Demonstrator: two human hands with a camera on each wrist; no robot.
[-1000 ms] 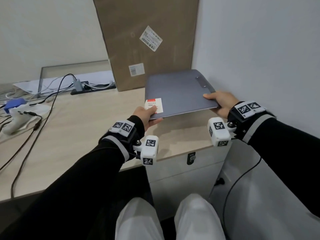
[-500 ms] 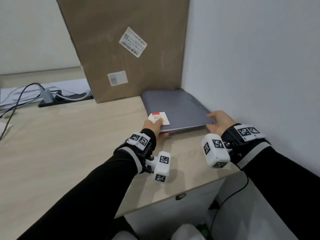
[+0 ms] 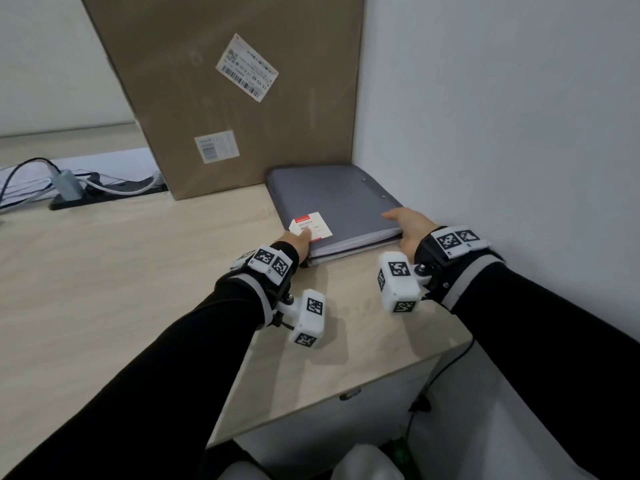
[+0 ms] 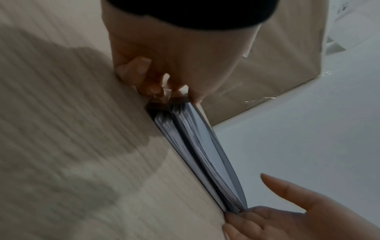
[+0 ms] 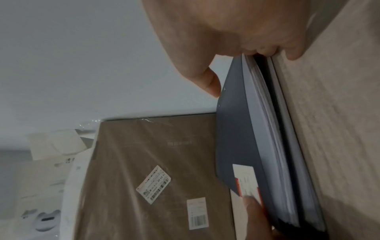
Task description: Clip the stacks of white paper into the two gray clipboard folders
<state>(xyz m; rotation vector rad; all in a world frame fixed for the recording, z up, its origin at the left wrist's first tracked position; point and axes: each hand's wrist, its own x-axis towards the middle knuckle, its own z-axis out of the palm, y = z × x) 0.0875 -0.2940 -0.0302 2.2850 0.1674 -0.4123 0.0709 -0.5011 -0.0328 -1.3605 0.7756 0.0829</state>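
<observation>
Item one: two gray clipboard folders (image 3: 332, 202), stacked one on the other, lying flat on the wooden desk (image 3: 121, 271) in the corner by the white wall (image 3: 502, 133), the far edge just beside a tall cardboard box (image 3: 225, 98). We note white paper (image 4: 205, 155) showing between the covers of both along the near edge. The top cover carries a red-and-white label (image 3: 311, 226) at its near left corner.

Item two: our left hand (image 3: 299, 242), at the near left corner of the stack. Thumb lies on the label; in the left wrist view the fingers (image 4: 148, 84) curl under the corner, so we pinch the top folder there.

Item three: our right hand (image 3: 408, 225), at the near right corner. Thumb stretches over the top cover; in the right wrist view the fingers (image 5: 265, 50) curl round the edge of the top folder, tips against the desk.

Item four: a black power strip (image 3: 104, 194) with gray adapter and cables, well apart at far left.
</observation>
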